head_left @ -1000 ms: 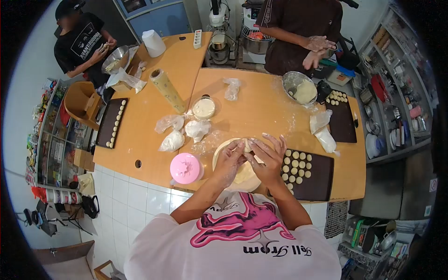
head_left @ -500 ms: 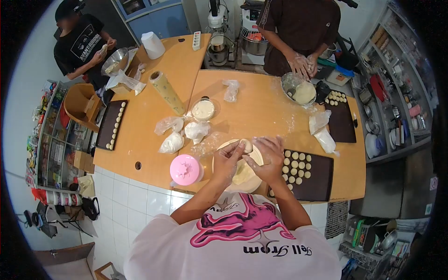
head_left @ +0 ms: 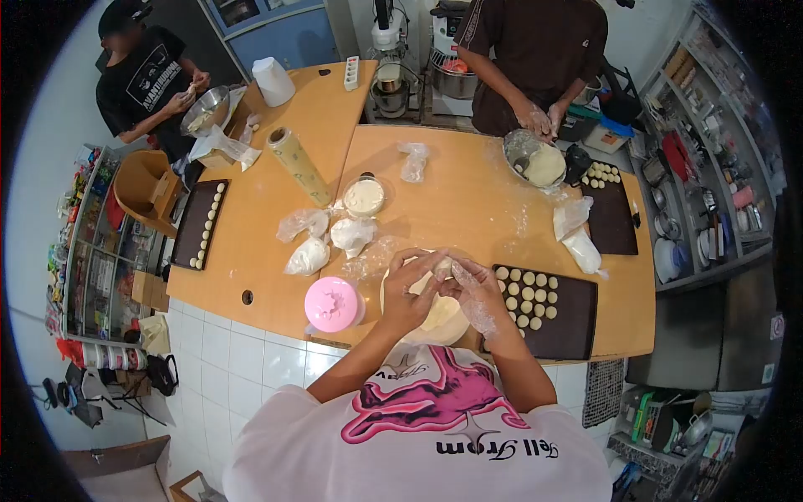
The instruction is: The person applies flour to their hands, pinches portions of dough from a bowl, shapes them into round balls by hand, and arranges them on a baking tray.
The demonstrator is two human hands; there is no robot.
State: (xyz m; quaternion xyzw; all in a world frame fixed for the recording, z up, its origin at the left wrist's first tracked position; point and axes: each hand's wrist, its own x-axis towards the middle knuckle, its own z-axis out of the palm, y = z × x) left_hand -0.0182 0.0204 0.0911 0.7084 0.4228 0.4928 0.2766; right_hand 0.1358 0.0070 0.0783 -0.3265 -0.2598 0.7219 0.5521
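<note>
A small piece of dough (head_left: 444, 267) is pinched between both hands, partly covered by the fingers. My left hand (head_left: 408, 289) grips it from one side, and my right hand (head_left: 473, 291), dusted with flour, closes on it from the other. Beneath them sits a pale round bowl (head_left: 458, 331) with a lump of dough (head_left: 440, 314) inside. Close to my right hand lies a dark baking tray (head_left: 573, 322) bearing rows of small round dough balls (head_left: 528, 293). A pink lidded container (head_left: 331, 305) stands to the left of the bowl.
Floury plastic bags (head_left: 308, 256), a tub of white powder (head_left: 365, 197) and a cling film roll (head_left: 299, 167) occupy the table's middle left. Across the table, one person works by a metal bowl (head_left: 535, 159); another person (head_left: 155, 84) handles dough at far left. More trays (head_left: 615, 219) lie along both sides.
My right hand has turned inward, and its fingers, spread before, now close on the dough beside my left hand. The person across has lowered their hands behind the metal bowl.
</note>
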